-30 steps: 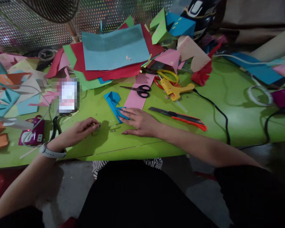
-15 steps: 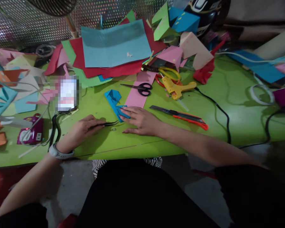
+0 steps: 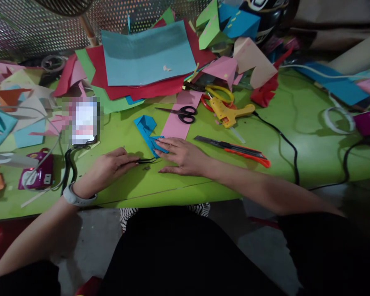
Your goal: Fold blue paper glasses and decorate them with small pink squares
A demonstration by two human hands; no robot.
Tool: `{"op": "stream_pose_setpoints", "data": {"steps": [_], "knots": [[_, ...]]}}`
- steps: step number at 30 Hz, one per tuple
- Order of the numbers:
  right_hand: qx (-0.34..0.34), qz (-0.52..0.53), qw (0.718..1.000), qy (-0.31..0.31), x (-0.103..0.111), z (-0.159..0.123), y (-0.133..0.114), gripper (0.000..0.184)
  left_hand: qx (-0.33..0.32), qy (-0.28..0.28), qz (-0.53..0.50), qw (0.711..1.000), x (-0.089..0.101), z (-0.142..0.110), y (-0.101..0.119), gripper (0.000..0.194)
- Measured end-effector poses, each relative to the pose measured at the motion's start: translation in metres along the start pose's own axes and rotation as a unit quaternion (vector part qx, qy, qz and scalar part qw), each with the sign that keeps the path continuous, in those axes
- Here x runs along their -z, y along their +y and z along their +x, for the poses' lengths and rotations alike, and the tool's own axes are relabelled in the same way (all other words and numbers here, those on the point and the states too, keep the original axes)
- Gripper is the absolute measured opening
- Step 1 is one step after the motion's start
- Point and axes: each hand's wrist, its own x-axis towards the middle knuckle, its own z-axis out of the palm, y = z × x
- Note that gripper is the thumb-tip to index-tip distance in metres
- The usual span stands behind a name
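My left hand is closed around a pair of dark tweezers, whose tips reach the lower edge of a folded blue paper. Whether the tips pinch the paper, I cannot tell. My right hand lies with its fingers stretched out flat over the paper's lower right part, covering some of it. Small bits lie on the green table just below the tweezers. Above my right hand is a pink paper strip, with black-handled scissors lying across it.
A box cutter with an orange body lies right of my right hand. Beyond it sits a yellow glue gun with a black cord. Stacked coloured sheets stand at the back. A lit phone and a purple device are on the left.
My left hand has shifted slightly right, bringing the tweezer tips closer to the blue paper's lower edge. My right hand stays in place on the paper. The view has shifted a little.
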Motion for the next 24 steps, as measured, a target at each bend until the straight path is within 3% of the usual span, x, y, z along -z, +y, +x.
{"op": "stream_pose_setpoints", "data": {"steps": [24], "knots": [[-0.014,-0.001,1.000,-0.024,0.000,0.001,0.001,0.061,-0.053,0.023,0.055,0.997,0.008,0.015,-0.001,0.030]]}}
